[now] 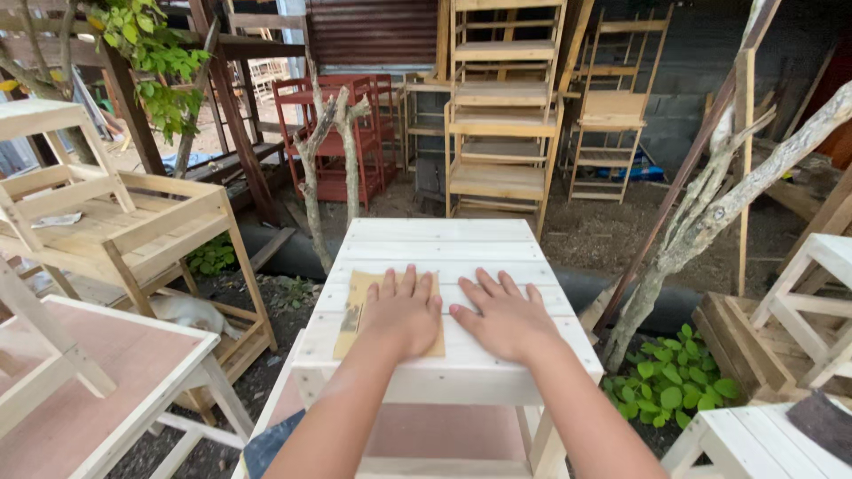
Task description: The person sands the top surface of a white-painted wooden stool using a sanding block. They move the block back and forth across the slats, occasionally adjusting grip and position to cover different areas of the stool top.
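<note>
Sandpaper sheet (357,310), tan, flat on white slatted table top (435,244), approx 7 o'clock of top's centre, near front-left edge. Left hand (405,310) pressed palm-down on sheet's right half, fingers spread & straight, not curled round anything; just pinning paper by pressure. Right hand (506,315) at 3 o'clock of left, touching bare painted slats, likewise flat & open, holding nothing. Thumbs nearly meet.

Outward: lower shelf under top, pinkish panel. At 9 o'clock, unpainted wooden rack (133,226); at 8 o'clock, pale table w/ reddish board top (84,381). At 12 o'clock, tall bare-wood shelving (501,115); at 11, red shelf unit (333,133) behind thin forked tree trunk (315,177). At 3–4 o'clock, leaning branches, green plants (674,377), white stool parts (812,306).

Risks, judged: paper held by palm pressure only, so could slip or crumple if pressure eases or stroke runs across slat gaps; edge could catch in a gap & tear. Sheet's left part unweighted, may curl/lift. Sheet close to front edge, so could slide off. Bare skin on wood: splinter or abrasion poss. Uneven pressure could scuff white paint patchily.
</note>
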